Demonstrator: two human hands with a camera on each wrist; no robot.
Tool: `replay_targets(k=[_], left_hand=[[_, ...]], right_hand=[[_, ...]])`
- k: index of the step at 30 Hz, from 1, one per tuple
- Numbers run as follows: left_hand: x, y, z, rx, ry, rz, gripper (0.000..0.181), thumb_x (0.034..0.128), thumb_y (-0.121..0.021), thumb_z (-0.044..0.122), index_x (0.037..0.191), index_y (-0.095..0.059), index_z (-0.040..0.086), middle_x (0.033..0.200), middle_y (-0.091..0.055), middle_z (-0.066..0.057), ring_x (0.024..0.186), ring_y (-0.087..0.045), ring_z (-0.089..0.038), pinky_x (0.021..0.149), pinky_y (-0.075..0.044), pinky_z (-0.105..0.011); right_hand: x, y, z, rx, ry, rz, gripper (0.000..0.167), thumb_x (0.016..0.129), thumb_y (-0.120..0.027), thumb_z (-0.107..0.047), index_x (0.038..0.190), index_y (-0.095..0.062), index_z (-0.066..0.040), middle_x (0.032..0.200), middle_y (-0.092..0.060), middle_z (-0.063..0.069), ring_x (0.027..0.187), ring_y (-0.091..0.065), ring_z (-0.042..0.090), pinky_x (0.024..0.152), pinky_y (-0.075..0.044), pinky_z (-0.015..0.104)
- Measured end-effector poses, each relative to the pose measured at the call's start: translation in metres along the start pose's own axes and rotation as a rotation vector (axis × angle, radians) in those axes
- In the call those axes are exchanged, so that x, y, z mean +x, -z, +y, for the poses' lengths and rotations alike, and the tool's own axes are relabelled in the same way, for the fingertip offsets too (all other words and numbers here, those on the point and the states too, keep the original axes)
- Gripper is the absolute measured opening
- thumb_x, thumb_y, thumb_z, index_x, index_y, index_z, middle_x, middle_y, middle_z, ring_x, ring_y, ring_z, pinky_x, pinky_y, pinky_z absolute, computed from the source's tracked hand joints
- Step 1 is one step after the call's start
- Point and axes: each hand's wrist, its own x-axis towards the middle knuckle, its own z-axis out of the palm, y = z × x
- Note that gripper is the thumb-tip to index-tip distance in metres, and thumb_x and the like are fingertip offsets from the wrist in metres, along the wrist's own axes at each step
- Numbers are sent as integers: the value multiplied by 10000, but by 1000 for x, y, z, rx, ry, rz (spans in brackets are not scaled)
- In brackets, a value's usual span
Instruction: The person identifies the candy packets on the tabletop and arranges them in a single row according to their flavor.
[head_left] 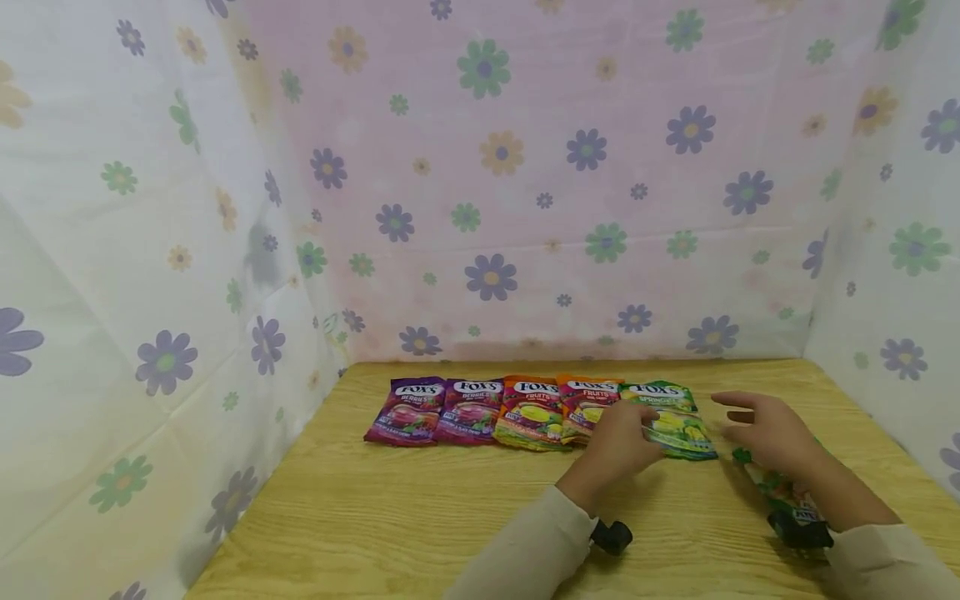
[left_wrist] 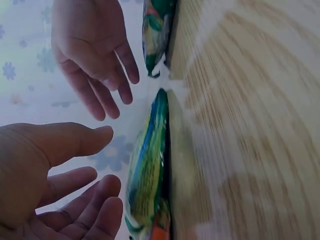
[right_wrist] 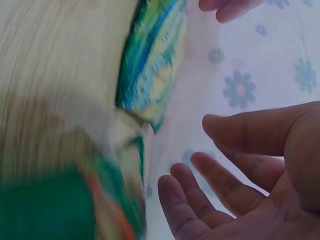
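Candy packets marked Fox's lie in a row on the table. At its right end is a light green candy packet [head_left: 678, 429]; its edge also shows in the left wrist view [left_wrist: 147, 167]. My left hand [head_left: 624, 442] hovers over this packet's left side, fingers loosely bent and holding nothing. To the packet's right is my right hand [head_left: 772, 429], fingers spread and apart from it. Beneath my right forearm lies a darker green candy packet [head_left: 780, 492], turned askew and partly hidden. In the right wrist view it appears blurred at lower left.
Two purple packets [head_left: 405, 412] and two orange packets [head_left: 531, 414] fill the row to the left. They lie on a wood-grain table [head_left: 420, 517]. Flower-patterned cloth [head_left: 517, 192] walls in the back and both sides.
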Motion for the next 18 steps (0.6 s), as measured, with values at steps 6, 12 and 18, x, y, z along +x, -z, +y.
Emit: replay_targets(k=[6,12,18], left_hand=[[-3,-16,25,111,-22,-48,511,829,-887,323,1305,-715,247,1164,-693,130,977,-631,9,754,-553,-207],[-7,-38,49,151,-3,-121,569,819,-879,420,1332,-673,284,1250,-661,169,1098,-621,-11,794,-562,-235],[-10,-64,64,115,63,-235,649,812,-870,472,1375,-601,294,1202,-665,159,998,-652,-35,754,-565,-254]], right_hand=[[-16,28,15,9,20,-7,577,1016,-672,-243,1499,-493,16,1512,-436,378,1317,-488,586,783,-624,425],[-32,53,39,-47,12,40,569,1009,-689,-285,1464,-531,18,1494,-441,391,1279,-485,626,793,-617,496],[-52,67,69,-70,-53,4,629,1012,-682,-294,1461,-483,99,1482,-374,456,1241,-441,709,808,-599,559]])
